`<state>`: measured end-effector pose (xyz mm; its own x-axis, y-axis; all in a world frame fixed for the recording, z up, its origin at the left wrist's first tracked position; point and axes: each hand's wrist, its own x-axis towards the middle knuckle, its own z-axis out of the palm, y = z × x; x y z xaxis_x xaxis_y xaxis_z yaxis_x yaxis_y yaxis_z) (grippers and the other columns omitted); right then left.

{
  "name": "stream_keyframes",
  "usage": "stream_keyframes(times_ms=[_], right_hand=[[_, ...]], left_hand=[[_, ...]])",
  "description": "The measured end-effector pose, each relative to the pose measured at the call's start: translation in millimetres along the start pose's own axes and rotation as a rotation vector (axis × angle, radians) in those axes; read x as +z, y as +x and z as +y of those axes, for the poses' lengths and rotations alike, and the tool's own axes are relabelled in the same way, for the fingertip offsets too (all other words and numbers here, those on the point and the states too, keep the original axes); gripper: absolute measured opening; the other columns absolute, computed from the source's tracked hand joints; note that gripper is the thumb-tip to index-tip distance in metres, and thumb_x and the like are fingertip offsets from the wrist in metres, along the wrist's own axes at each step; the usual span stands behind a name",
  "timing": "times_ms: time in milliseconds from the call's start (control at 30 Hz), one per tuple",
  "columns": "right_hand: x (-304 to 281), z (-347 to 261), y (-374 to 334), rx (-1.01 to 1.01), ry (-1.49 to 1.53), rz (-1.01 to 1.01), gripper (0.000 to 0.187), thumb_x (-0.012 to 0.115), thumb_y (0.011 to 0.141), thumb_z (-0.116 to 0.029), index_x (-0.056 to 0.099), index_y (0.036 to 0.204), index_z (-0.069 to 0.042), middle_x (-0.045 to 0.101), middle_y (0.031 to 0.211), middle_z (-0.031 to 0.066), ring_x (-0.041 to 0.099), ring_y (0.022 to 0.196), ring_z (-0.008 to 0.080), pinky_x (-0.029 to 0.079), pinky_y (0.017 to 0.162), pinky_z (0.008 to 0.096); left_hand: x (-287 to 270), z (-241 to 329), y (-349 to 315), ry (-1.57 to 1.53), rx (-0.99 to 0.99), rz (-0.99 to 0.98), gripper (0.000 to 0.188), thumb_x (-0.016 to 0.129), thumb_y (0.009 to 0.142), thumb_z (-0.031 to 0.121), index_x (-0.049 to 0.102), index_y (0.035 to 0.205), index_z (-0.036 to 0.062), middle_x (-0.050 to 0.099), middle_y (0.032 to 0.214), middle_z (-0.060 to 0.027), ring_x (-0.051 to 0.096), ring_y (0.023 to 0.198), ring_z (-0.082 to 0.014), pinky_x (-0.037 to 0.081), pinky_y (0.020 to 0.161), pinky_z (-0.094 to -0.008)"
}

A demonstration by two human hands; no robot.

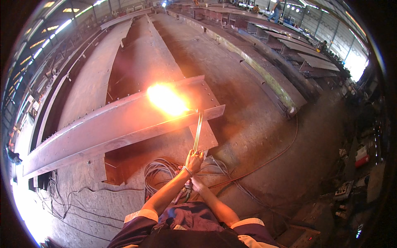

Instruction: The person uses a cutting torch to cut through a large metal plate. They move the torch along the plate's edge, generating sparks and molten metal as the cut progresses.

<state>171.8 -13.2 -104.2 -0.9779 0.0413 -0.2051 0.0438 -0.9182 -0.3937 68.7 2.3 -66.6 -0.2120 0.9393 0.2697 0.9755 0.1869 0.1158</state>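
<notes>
My left hand [193,162] is closed around the thin metal tubes of a gas torch [198,134], with a bracelet on the wrist. Closer to my body, my right hand [196,183] grips the torch's rear end, where hoses [182,196] join it; its fingers are partly hidden. From the torch tip a bright orange-white flame [167,99] plays over a long steel beam [103,128] lying crosswise ahead of me. The glare hides the steel beneath it. Small studs or holes line the beam's edges.
Coiled hoses [154,175] lie on the floor beside my left arm, and a red hose [264,160] curves off rightward. The beam rests across other long steel members [97,68]. Further steel sections [269,78] lie at right. A person [276,11] stands far off.
</notes>
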Motion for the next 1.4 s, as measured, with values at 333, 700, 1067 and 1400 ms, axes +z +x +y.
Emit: stream_keyframes(times_ms=[333,700,1067,1400], right_hand=[[6.4,-1.2,3.1,0.026,-0.018,0.013,0.042,0.041,0.103,-0.031,0.042,0.138,-0.007,0.059,0.123,0.0136,0.039,0.051,0.0038,0.038,0.051,0.0221],[-10.4,-2.6,1.9,0.08,-0.155,0.176,0.031,0.047,0.088,-0.017,0.031,0.062,-0.015,0.029,0.056,-0.0026,0.037,0.054,0.0112,0.031,0.053,0.0247],[-37.8,7.9,0.1,0.115,0.096,0.135,0.016,0.046,0.09,-0.007,0.044,0.074,-0.005,0.041,0.058,0.0018,0.041,0.051,0.0117,0.035,0.049,0.0256],[-37.4,9.2,-0.6,0.05,0.011,0.182,0.02,0.044,0.089,-0.01,0.042,0.07,-0.007,0.038,0.058,0.0017,0.039,0.053,0.0127,0.034,0.052,0.0261]], left_hand=[[2.1,-7.1,-4.9,0.055,-0.011,-0.021,0.026,0.066,0.073,0.013,0.055,0.096,0.0078,0.063,0.075,-0.007,0.062,0.089,-0.0227,0.038,0.089,-0.0394],[-42.3,-19.9,-26.1,-0.733,-0.129,0.06,0.034,0.066,0.083,0.016,0.06,0.113,0.0024,0.068,0.104,-0.0135,0.066,0.096,-0.0295,0.051,0.085,-0.0375],[-18.8,-15.8,-30.7,-0.795,-0.222,0.113,0.025,0.062,0.084,0.014,0.064,0.107,0.0045,0.07,0.1,-0.0124,0.066,0.093,-0.03,0.052,0.082,-0.0371],[-25.1,-5.2,-31.4,-0.682,-0.314,0.092,0.026,0.065,0.082,0.016,0.065,0.107,0.0085,0.069,0.092,-0.0177,0.066,0.089,-0.0354,0.053,0.077,-0.0411]])
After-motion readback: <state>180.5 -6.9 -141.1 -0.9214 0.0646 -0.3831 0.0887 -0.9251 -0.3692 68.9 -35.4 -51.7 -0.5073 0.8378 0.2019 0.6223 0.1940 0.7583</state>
